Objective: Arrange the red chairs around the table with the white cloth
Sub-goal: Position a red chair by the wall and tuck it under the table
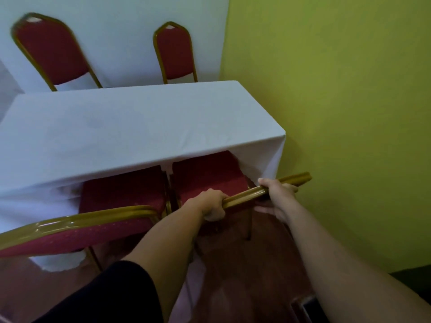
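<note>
The table with the white cloth [130,127] fills the middle of the head view. On its near side stand two red chairs with gold frames. The right chair [207,176] has its seat pushed partly under the cloth. My left hand [211,205] and my right hand [276,197] both grip the gold top rail of its backrest. The left chair [121,190] stands close beside it, its backrest near the lower left. Two more red chairs [50,51] [175,52] stand at the table's far side, against a white wall.
A yellow-green wall [338,113] runs close along the table's right end, leaving a narrow gap. The floor [233,276] is dark red-brown. A dark object [303,306] lies at the bottom right edge. A white cloth edge shows at the far left.
</note>
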Action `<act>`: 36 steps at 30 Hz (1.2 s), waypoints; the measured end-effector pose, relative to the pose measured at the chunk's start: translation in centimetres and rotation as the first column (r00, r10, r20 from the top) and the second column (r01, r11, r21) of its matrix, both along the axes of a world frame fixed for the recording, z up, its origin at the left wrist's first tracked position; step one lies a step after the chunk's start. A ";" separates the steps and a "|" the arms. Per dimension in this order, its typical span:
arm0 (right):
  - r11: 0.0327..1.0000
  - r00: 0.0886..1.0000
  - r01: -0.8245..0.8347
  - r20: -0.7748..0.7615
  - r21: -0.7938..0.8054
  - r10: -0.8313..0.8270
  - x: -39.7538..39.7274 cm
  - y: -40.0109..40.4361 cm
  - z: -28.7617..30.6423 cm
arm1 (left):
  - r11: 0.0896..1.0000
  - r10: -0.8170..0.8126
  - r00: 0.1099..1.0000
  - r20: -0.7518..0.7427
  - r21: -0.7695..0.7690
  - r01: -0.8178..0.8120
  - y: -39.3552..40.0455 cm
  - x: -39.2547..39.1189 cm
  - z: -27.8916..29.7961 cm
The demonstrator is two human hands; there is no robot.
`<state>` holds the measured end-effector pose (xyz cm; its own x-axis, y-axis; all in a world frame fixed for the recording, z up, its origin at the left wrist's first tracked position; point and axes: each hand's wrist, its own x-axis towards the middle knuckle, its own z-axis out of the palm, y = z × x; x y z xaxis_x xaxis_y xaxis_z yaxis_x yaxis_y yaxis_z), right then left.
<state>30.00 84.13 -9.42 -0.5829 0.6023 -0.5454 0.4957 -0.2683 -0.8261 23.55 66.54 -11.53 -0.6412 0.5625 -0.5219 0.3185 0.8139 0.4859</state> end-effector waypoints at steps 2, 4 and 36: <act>0.998 1.000 -0.023 0.006 -0.051 0.023 -1.1 -0.8 0.1 | 0.997 0.074 0.997 -0.030 0.034 -0.073 -1.0 -0.8 -0.7; 0.997 0.999 -0.037 0.006 -0.075 0.037 -2.2 -1.4 0.0 | 0.988 0.144 0.987 -0.067 0.058 -0.140 -1.8 -1.5 -1.3; 0.601 0.835 -0.523 0.504 0.604 0.220 -5.4 -12.0 4.8 | 0.911 0.383 0.901 -0.204 0.242 -0.333 -18.6 -4.3 6.0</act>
